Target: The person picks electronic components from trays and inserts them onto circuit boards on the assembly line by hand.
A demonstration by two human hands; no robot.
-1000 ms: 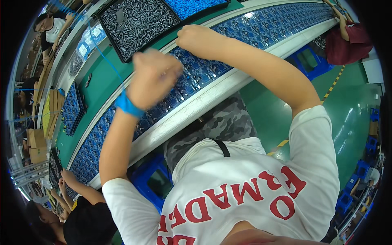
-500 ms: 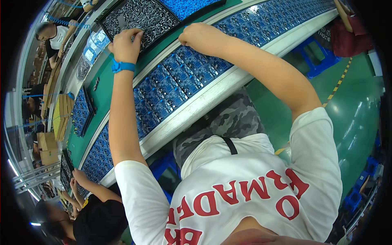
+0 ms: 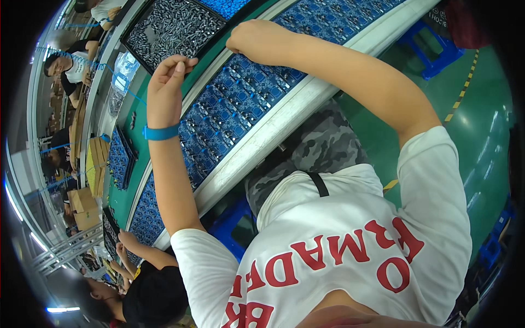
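My left hand (image 3: 165,90), with a blue band at its wrist, is beside the near edge of a black tray (image 3: 206,48). Its thumb and fingertips are drawn together; anything between them is too small to make out. The tray is full of small dark cylindrical parts with silvery marks (image 3: 175,30), probably capacitors. My right hand (image 3: 257,42) is closed above the row of blue circuit boards (image 3: 235,104), its fingers curled under and their tips hidden. Small upright parts, some with blue tops, stand on the boards.
A second tray of bright blue parts (image 3: 225,6) adjoins the dark one. The white rail (image 3: 257,128) borders the boards. At left, a stack of boards (image 3: 121,156) lies on the green surface. A co-worker in black (image 3: 156,290) works further down the line. Blue stools (image 3: 432,52) stand on the floor.
My left hand has drawn back toward me from over the dark parts tray. My right hand stays closed over the boards, and the whole view has shifted a little.
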